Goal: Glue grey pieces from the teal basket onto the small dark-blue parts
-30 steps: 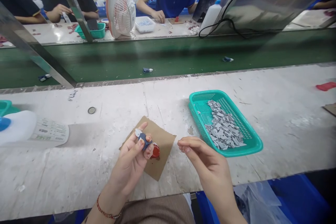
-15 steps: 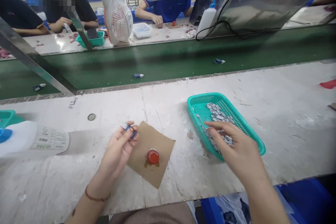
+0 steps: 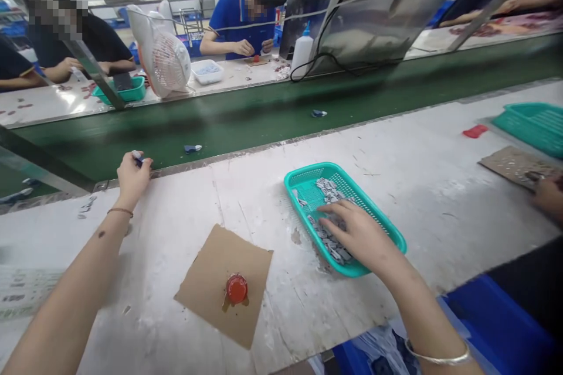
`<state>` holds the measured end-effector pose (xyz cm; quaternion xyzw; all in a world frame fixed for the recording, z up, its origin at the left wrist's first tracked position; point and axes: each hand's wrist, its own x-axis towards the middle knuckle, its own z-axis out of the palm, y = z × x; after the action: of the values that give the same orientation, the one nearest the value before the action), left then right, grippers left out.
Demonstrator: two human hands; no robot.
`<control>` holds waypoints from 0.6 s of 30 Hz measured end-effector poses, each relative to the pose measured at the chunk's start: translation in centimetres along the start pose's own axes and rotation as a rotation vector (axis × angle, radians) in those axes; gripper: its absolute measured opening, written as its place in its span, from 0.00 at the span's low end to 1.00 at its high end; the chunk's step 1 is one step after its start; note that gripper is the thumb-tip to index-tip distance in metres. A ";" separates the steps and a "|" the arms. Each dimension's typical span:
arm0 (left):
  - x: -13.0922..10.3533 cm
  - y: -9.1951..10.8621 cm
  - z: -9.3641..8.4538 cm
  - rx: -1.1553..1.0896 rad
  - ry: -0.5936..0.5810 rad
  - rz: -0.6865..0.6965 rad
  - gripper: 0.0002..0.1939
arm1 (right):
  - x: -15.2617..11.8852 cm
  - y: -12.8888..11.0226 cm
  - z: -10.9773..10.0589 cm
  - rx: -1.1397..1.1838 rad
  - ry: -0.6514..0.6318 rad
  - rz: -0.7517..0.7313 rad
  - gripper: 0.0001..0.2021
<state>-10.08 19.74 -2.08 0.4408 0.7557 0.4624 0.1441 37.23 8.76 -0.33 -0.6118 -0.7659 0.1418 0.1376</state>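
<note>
My left hand [image 3: 133, 180] is stretched out to the worktable's far edge, beside the green belt. Its fingers are closed on a small dark blue piece with a white tip [image 3: 138, 159]. My right hand [image 3: 358, 231] hangs over the green basket [image 3: 393, 235], its fingers spread and reaching down at the small grey pieces [image 3: 329, 190] heaped inside. Whether the fingertips touch any of them I cannot tell. Between my arms lies a square of brown cardboard [image 3: 202, 290]. On it stands a small round red cap [image 3: 237, 288] with wet brown stains around its base.
Similar dark blue pieces [image 3: 192, 149] lie on the green belt [image 3: 246, 123]. At right are another green basket [image 3: 534, 129], a red piece [image 3: 475, 131] and a person's hand [image 3: 549, 196] at cardboard. Metal posts rise at left. Co-workers sit across the belt.
My left hand has moved away from the cardboard, forward and left to the belt's edge, still holding the blue piece. My right hand has lowered into the basket. The view has swung right.
</note>
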 end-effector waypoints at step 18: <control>4.7 1.2 3.7 0.593 -0.367 0.410 0.23 | 1.0 -1.7 0.1 0.230 0.005 0.061 0.11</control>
<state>-9.86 25.82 -2.16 0.6802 0.7145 0.1568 0.0480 35.47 9.32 0.32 -0.6153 -0.7253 0.2312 0.2046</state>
